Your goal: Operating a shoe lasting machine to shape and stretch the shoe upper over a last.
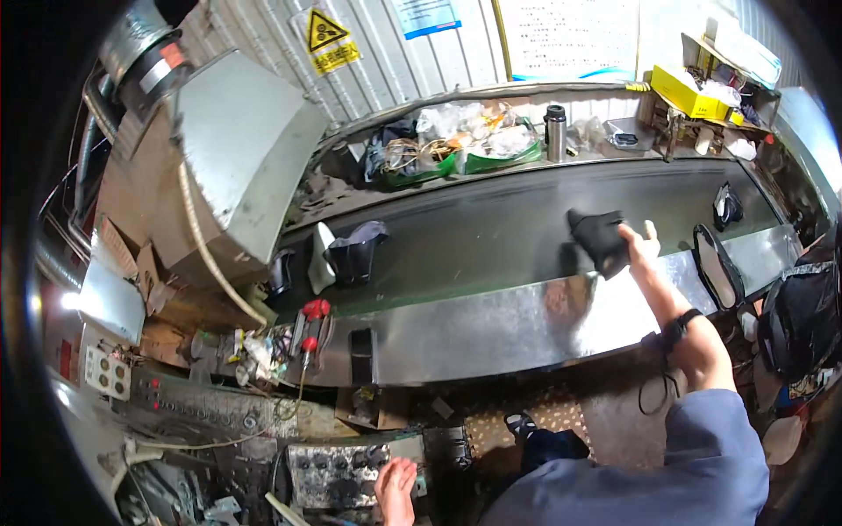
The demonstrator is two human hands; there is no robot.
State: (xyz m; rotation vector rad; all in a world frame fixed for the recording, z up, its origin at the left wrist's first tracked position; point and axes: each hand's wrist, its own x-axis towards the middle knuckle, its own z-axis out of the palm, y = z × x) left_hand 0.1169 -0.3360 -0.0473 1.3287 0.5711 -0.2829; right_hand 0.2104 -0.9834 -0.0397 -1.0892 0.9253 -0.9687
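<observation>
Over the dark conveyor belt (474,223), near its front edge: black shoe piece (601,241), gripped at its right side by the person's right hand (645,250). Fingers closed on that edge, one digit sticking up clear of it; exact finger wrap too blurred to tell. Piece is tilted, narrow end pointing up and left. Black band (680,329) on the right wrist, blue-grey sleeve (715,438) below.

Left hand (396,491) is low, well apart from the belt, beside a stained metal panel (338,478) with dark round spots. Fingers loosely bent, hand half open, nothing visible in it.

Shiny metal bench (447,329) runs along the near side of the belt. On it, left end: red-and-grey tool (311,326) with a hose, then a flat black rectangular object (362,355) just right of it. Right end: dark shoe with a pale inside (717,266), lying lengthwise across the belt-side edge.

Belt, left part: pale curved piece (322,259) standing beside a black shoe upper (355,254). Belt, far right: small black piece (727,205).

Ledge behind the belt: green tray (504,159) heaped with clear plastic, steel flask (556,136) upright to its right. Yellow box (688,92) sits farther right, up on a small stand.
</observation>
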